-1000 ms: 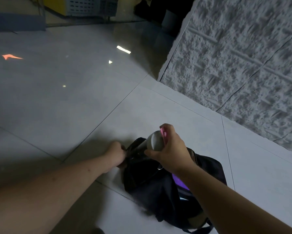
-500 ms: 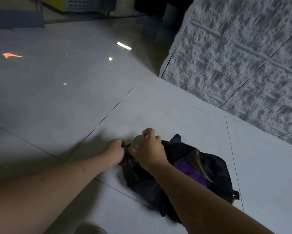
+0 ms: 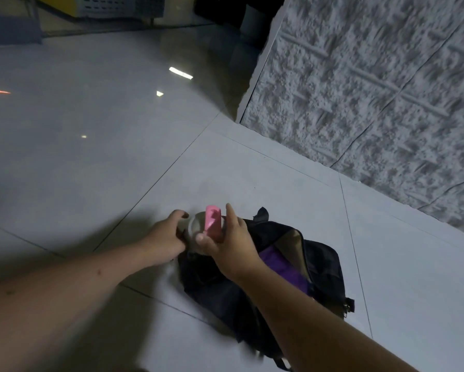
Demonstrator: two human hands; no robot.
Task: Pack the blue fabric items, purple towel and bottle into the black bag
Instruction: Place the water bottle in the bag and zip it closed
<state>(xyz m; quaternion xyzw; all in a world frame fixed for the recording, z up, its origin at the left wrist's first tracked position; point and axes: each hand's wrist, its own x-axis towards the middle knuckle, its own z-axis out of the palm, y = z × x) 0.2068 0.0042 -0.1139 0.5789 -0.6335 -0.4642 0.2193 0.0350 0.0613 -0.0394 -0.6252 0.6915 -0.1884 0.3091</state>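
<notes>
Tiled floor (image 3: 252, 170). Bag (image 3: 319, 267) right of bottle (image 3: 198, 229); bottle axis upright-tilted; right hand (image 3: 231, 245) loosely grips it, left hand (image 3: 166, 237) half-curled, touching its side.

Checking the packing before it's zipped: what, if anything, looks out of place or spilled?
Nothing stands out. The black bag lies open on the tiled floor, purple towel inside, and the right hand holds the bottle at its end. No spill shows.

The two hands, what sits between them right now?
In the head view, the bottle with its pink part sits between the left hand and right hand, at the black bag's end.
</notes>
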